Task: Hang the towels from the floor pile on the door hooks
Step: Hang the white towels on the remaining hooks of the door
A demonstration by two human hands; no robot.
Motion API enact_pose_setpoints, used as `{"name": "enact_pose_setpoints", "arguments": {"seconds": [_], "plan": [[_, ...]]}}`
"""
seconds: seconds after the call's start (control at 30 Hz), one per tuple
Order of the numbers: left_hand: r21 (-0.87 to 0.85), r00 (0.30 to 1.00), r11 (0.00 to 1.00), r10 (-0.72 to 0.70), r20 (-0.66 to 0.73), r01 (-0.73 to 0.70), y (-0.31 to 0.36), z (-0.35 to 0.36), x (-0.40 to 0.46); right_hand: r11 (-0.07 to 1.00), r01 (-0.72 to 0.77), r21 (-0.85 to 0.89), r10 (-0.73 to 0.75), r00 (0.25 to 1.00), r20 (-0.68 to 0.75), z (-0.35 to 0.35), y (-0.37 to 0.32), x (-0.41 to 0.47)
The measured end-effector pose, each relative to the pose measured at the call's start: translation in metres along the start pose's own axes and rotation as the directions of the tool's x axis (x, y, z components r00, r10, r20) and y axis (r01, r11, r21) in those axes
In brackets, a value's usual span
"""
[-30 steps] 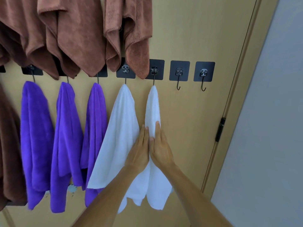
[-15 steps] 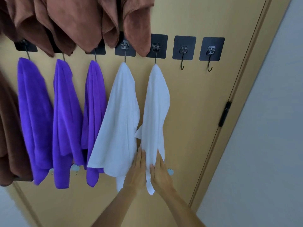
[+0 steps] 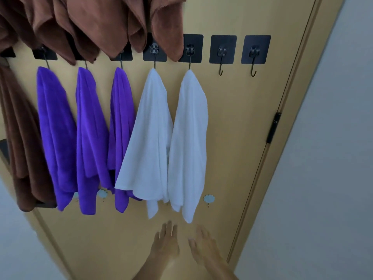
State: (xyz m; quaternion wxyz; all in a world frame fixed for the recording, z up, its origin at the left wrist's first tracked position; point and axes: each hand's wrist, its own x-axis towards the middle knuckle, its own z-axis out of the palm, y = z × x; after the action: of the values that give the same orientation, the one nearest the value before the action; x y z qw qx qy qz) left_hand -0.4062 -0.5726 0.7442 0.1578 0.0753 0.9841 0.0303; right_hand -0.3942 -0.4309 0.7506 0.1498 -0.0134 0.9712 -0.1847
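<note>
Two white towels hang side by side on the yellow door (image 3: 242, 138): the left white towel (image 3: 149, 142) and the right white towel (image 3: 189, 142), each from a black hook. Three purple towels (image 3: 90, 134) hang to their left. Two empty hooks (image 3: 221, 57) (image 3: 254, 57) are at the right end of the row. My left hand (image 3: 165, 243) and my right hand (image 3: 201, 245) are below the white towels, fingers straight, holding nothing and apart from the cloth. The floor pile is out of view.
Brown towels (image 3: 96, 23) hang from an upper row and overlap the hook plates. More brown cloth (image 3: 20, 138) hangs at the far left. A door hinge (image 3: 273, 126) and a grey wall (image 3: 323, 158) lie to the right.
Both hands slid down the right white towel and came off its lower edge. The towel now hangs free. The view has tilted down and pulled back.
</note>
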Motion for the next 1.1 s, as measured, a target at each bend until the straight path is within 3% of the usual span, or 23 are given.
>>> {"name": "enact_pose_setpoints", "arguments": {"seconds": [0.2, 0.3, 0.57, 0.67, 0.8, 1.1], "plan": [[0.005, 0.989, 0.989, 0.146, 0.001, -0.146, 0.024, -0.005, -0.034, 0.993, -0.110, -0.031, 0.107, 0.991, -0.083, 0.002, 0.015, -0.058], [0.031, 0.970, 0.970, 0.243, 0.010, -0.243, 0.038, 0.011, -0.062, 0.982, -0.186, 0.043, 0.190, 0.977, -0.102, 0.021, 0.029, -0.097], [0.080, 0.848, 0.859, 0.477, 0.231, -0.505, 0.116, 0.091, -0.152, 0.877, -0.466, 0.118, 0.476, 0.875, -0.085, 0.094, 0.096, -0.254], [0.130, 0.751, 0.758, 0.579, 0.319, -0.639, 0.176, 0.120, -0.195, 0.769, -0.612, 0.185, 0.631, 0.773, -0.070, 0.117, 0.135, -0.331], [0.132, 0.564, 0.564, 0.719, 0.406, -0.815, 0.268, 0.157, -0.265, 0.562, -0.766, 0.312, 0.813, 0.582, -0.035, 0.141, 0.187, -0.440], [0.184, 0.233, 0.154, 0.789, 0.569, -0.971, 0.457, 0.248, -0.471, 0.164, -0.857, 0.488, 0.981, 0.195, 0.013, 0.203, 0.277, -0.689]]}}
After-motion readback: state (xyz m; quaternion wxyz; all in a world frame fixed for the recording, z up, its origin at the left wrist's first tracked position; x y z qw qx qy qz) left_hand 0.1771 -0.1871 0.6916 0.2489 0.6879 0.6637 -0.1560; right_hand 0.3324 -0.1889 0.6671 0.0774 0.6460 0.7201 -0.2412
